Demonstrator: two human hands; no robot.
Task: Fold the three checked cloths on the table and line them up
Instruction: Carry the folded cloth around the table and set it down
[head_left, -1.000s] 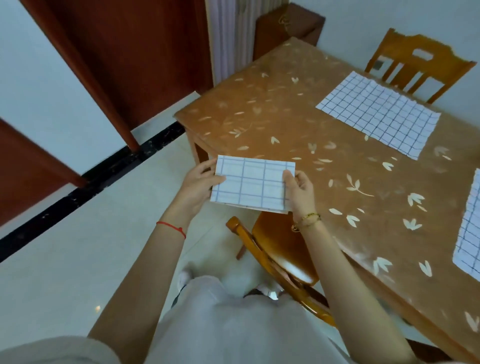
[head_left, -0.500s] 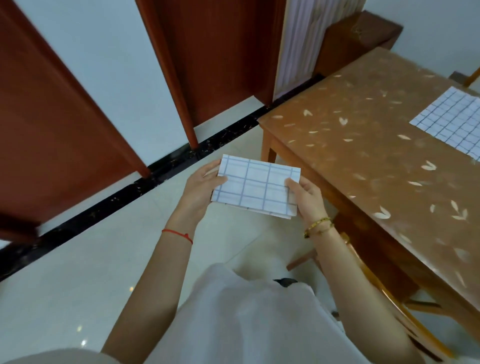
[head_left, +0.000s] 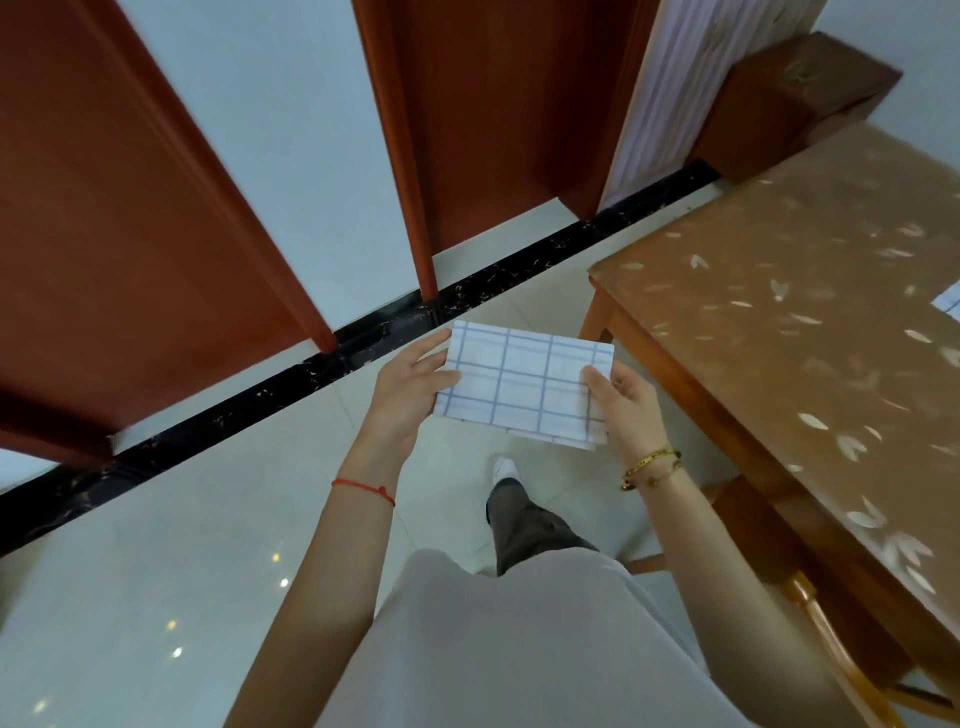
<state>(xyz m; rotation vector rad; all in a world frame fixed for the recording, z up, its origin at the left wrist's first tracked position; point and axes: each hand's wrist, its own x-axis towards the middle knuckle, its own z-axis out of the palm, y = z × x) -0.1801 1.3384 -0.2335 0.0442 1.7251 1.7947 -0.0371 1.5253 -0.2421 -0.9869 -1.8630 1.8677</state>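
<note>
Folded cloth (head_left: 524, 387) is in the air over the floor (head_left: 156, 519), just off the tabletop (head_left: 779, 312) corner and not touching it. L hand (head_left: 410, 389) pinches its left edge, thumb on top, fingers under. R hand (head_left: 623, 410) does the same on the right edge. Both are clamped on the fabric, neither is free.

Step, IMO: get this one down on the tabletop as first in the row.

How to do it well:
- Bottom layer peeks out along the near/right edge, so the layers aren't flush. Square them up w/ the thumbs before setting down, or on landing.
- Hold both pinches till the cloth lies flat on the surface. It's soft and the fold will spring open if one side is let go early.
- Land it w/ the long edge parallel to the tabletop edge, near the corner, leaving room for 2 more beside it.
- Press flat w/ a palm, then let go.

Only a sliver of a second cloth (head_left: 948, 304) shows at the far right; looks unfolded, can't confirm. The 3rd isn't in view.
</note>
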